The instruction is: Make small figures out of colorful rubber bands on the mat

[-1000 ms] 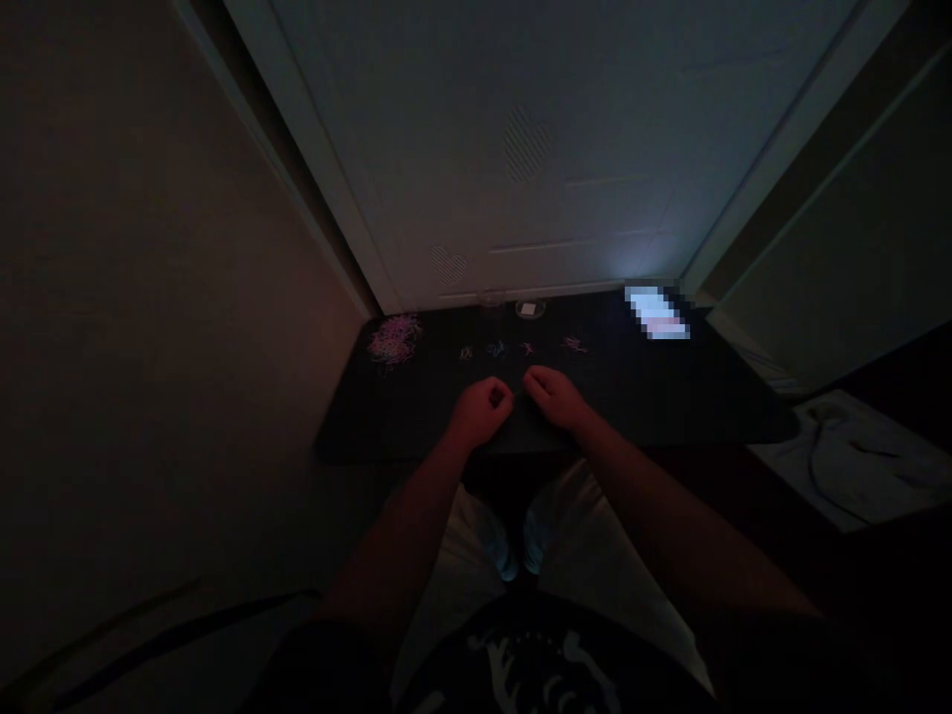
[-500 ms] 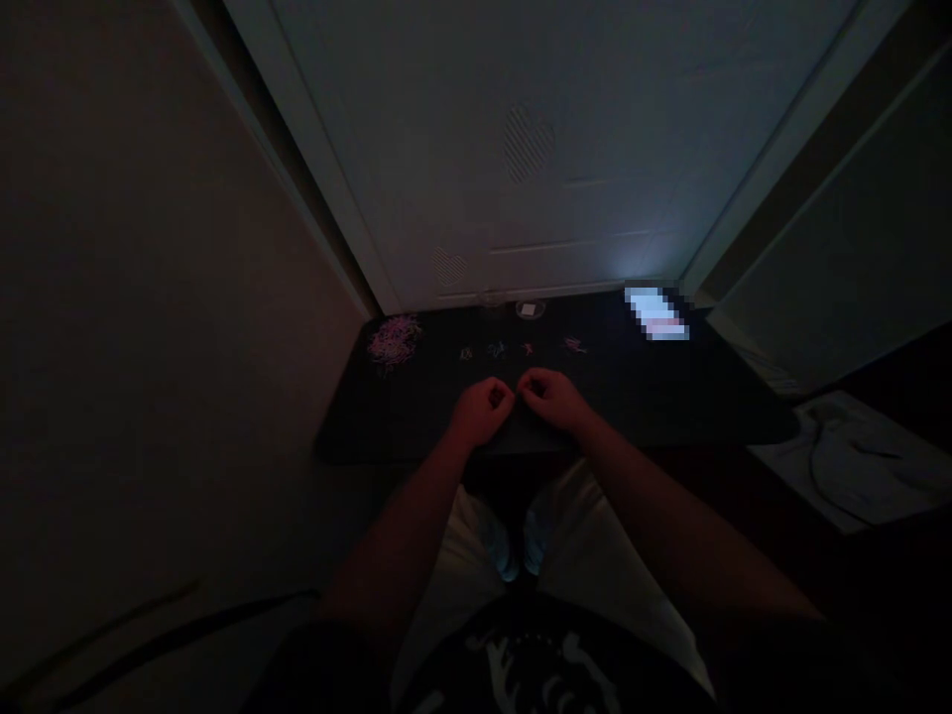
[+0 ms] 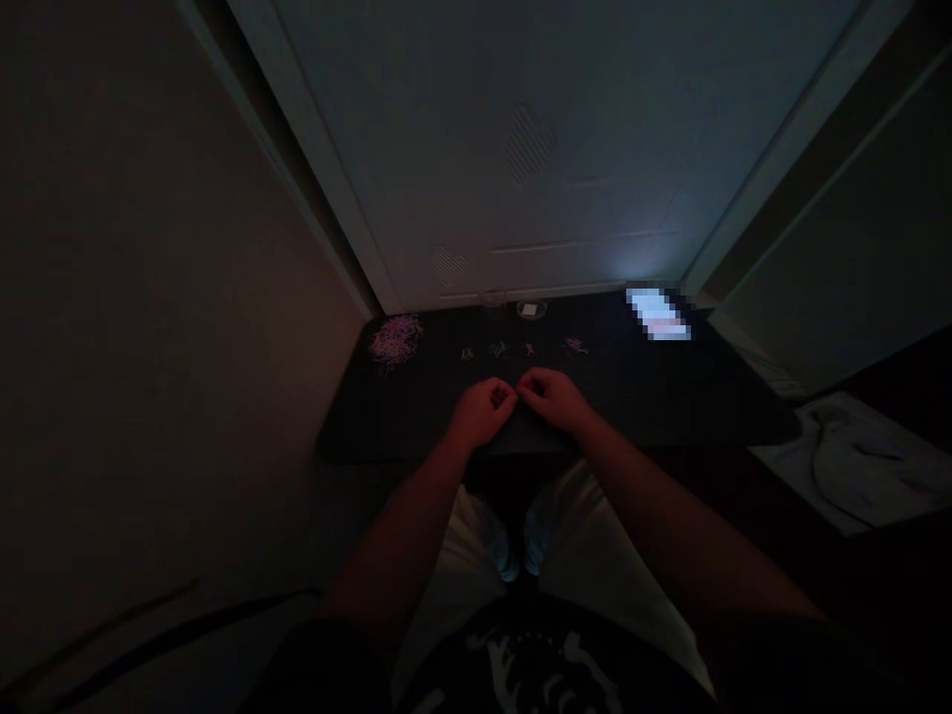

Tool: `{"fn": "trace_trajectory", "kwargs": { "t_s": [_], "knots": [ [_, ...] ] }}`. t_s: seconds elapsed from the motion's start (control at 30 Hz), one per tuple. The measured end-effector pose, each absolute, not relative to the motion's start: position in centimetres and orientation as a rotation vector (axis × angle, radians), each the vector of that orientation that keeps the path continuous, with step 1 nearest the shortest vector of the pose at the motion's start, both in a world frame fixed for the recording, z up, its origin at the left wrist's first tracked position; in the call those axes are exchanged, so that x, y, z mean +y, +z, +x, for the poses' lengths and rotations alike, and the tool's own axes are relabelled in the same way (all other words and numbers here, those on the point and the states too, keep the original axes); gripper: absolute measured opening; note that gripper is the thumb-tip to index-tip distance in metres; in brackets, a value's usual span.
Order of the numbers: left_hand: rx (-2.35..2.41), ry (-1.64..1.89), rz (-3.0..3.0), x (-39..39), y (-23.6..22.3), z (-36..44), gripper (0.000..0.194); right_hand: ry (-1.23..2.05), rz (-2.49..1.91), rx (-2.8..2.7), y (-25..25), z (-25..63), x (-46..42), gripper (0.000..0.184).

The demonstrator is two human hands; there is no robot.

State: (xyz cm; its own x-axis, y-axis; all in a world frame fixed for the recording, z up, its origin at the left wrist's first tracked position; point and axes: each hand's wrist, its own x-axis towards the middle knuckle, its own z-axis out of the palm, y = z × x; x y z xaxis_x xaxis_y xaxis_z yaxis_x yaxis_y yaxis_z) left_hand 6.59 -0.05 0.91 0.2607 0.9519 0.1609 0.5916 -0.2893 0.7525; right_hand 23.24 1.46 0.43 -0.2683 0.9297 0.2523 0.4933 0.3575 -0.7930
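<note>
My left hand and my right hand are closed, fingertips pinched together and meeting above the front of a dark table. Whatever the fingertips hold is too small and dark to make out. Just beyond them lie small groups of thin pieces: a pale one, a bluish one, a pink one and a pink-purple one. At the table's left end is a heap of thin pink and purple pieces, perhaps small bands.
Behind the groups stand a clear container and a round clear lid-like piece with a white square. A glowing, blurred-out screen lies at the back right. A pale door rises behind the table; a wall is on the left.
My hands have stayed nearly in place; the fingertips have drawn slightly closer together. The view has shifted very slightly. Nothing on the table has visibly moved.
</note>
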Motion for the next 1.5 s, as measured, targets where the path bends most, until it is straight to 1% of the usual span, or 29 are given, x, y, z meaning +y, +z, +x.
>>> {"fn": "trace_trajectory", "kwargs": {
  "t_s": [0.33,0.53,1.17,1.5],
  "knots": [
    [1.403,0.815,1.990,-0.08,1.10,6.59,0.017,0.744,-1.248,-1.908,0.24,23.26,1.50,0.009],
    [1.387,0.824,1.972,-0.11,1.04,6.55,0.018,0.670,-1.251,-1.921,0.27,23.17,1.49,0.012],
    [1.396,0.837,1.964,-0.15,1.03,6.62,0.014,0.645,-1.280,-1.925,0.41,23.06,1.28,0.010],
    [1.408,0.813,1.986,-0.09,1.06,6.66,0.014,0.574,-1.218,-1.952,0.19,23.19,1.58,0.011]
  ]
}}
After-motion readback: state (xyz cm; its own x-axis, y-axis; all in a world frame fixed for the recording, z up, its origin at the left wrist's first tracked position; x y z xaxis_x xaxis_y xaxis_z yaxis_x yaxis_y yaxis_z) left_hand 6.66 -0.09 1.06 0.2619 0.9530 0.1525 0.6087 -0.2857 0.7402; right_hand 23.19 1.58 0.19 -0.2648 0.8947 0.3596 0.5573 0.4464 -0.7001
